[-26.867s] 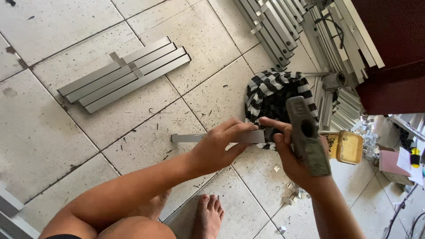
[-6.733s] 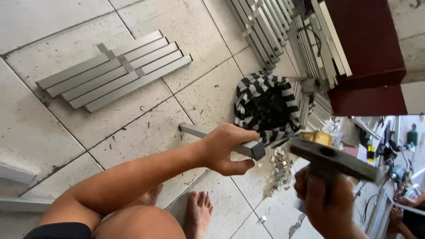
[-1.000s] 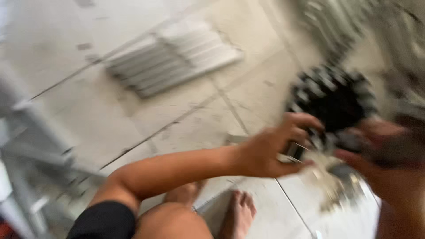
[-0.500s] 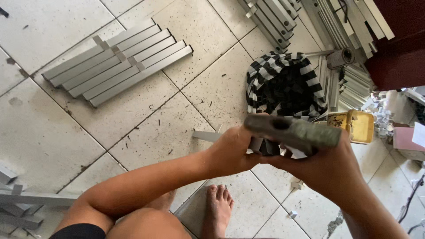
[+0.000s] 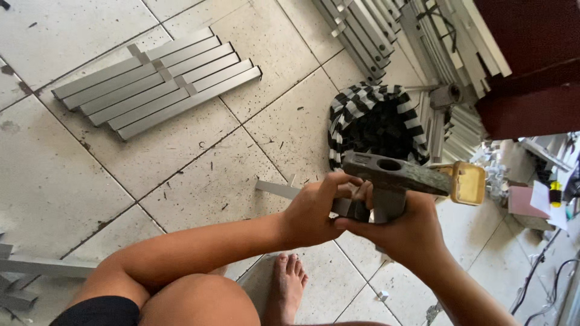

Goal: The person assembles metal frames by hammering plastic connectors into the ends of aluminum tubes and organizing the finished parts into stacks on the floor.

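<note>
Grey metal bars (image 5: 158, 81) lie side by side in a neat row on the tiled floor (image 5: 54, 181) at the upper left of the frame, well apart from my hands. At the lower left edge more metal pieces (image 5: 30, 271) rest on the tiles. Lower centre, my bent knee and bare foot (image 5: 287, 287) sit on the floor. Just above the foot, my left hand (image 5: 314, 211) is curled shut around one end of a short metal bar (image 5: 278, 190), whose free end sticks out to the left just over the floor. Touching it on the right, my right hand (image 5: 405, 232) is closed round the handle of a hammer (image 5: 393, 175); the worn grey head lies level across the middle of the frame, directly above both hands. Behind the hammer head stands a black-and-white striped basket (image 5: 374, 115), upper centre. Right of the head, a yellowish box-like thing (image 5: 468, 181) shows, partly hidden. Further right and upward, stacked metal profiles (image 5: 386, 30) lean beside a dark red bench (image 5: 525, 54) in the upper right corner. Small clutter lies at the right edge, too small to tell.
</note>
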